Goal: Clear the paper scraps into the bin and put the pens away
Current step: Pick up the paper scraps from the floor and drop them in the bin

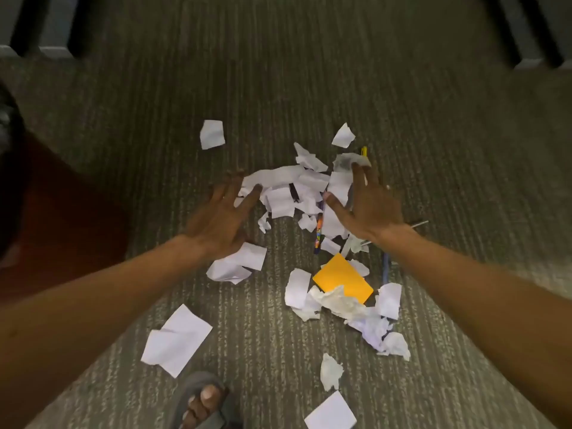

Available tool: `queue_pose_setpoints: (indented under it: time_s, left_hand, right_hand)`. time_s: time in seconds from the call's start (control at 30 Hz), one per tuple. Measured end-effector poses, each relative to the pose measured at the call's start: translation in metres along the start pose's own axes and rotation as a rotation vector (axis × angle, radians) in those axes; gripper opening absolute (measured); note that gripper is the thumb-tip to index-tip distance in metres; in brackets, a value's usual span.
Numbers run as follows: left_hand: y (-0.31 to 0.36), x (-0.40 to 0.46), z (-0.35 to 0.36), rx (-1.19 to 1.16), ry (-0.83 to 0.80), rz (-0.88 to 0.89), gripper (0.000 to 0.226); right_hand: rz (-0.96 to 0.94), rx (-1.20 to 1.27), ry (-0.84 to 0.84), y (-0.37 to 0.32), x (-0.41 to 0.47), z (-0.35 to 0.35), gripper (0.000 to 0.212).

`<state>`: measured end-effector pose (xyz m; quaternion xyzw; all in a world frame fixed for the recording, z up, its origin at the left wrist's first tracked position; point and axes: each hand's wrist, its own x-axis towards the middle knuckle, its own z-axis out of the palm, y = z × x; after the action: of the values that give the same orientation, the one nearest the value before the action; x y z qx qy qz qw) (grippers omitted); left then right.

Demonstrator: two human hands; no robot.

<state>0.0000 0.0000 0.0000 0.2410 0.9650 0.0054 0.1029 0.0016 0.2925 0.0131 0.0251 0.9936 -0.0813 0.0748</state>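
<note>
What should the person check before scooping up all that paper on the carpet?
1. Both hands flank the pile: ok. The left hand and right hand lie open on either side of the heap of torn white paper scraps.
2. Pens kept out of the scoop: not ok. A colourful patterned pen lies among the scraps.
3. Yellow pen clear of the paper: not ok, partly covered.
4. Bin within reach: cannot tell, none in view.
5. Orange square sticky note gathered: not ok, it lies outside the hands.
</note>
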Motion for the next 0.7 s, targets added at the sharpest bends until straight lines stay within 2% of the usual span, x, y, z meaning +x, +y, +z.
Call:
queue_pose_setpoints:
  time_s: [0.1,0.2,0.27,0.37,0.43,0.5,0.6,0.67,0.7]
  left_hand:
    - [-0.007,-0.003,0.010,-0.009,-0.076,-0.083,0.091]
    - [-0.013,-0.001,0.020,-0.040,-0.182,-0.226,0.086]
    - [-0.013,0.001,0.023,-0.085,-0.215,-0.279,0.073]
    - [-0.010,-0.002,0.027,-0.159,-0.129,-0.294,0.040]
    - [-0.009,-0.004,0.029,-0.265,-0.043,-0.345,0.027]
    - [-0.008,-0.003,0.027,-0.364,0.018,-0.392,0.020]
    - [-0.010,0.007,0.016,-0.488,0.120,-0.416,0.014]
    - [-0.011,0.015,0.004,-0.549,0.193,-0.364,0.011]
    - [-0.011,0.020,-0.002,-0.576,0.209,-0.328,0.009]
  right_hand:
    - [0.150,0.057,-0.014,-0.001,-0.005,0.012,0.094]
    - [0.230,0.129,-0.028,-0.002,-0.003,0.024,0.087]
    - [0.257,0.209,-0.027,-0.002,0.002,0.027,0.080]
    - [0.300,0.307,-0.032,0.000,0.007,0.032,0.064]
    - [0.333,0.390,0.006,0.004,0.011,0.034,0.051]
    - [0.378,0.520,0.036,0.008,0.014,0.032,0.038]
    - [0.484,0.802,-0.005,0.021,0.017,0.022,0.019]
    - [0.575,1.072,0.004,0.029,0.017,0.010,0.006]
    - [0.622,1.184,0.042,0.035,0.019,0.005,0.009]
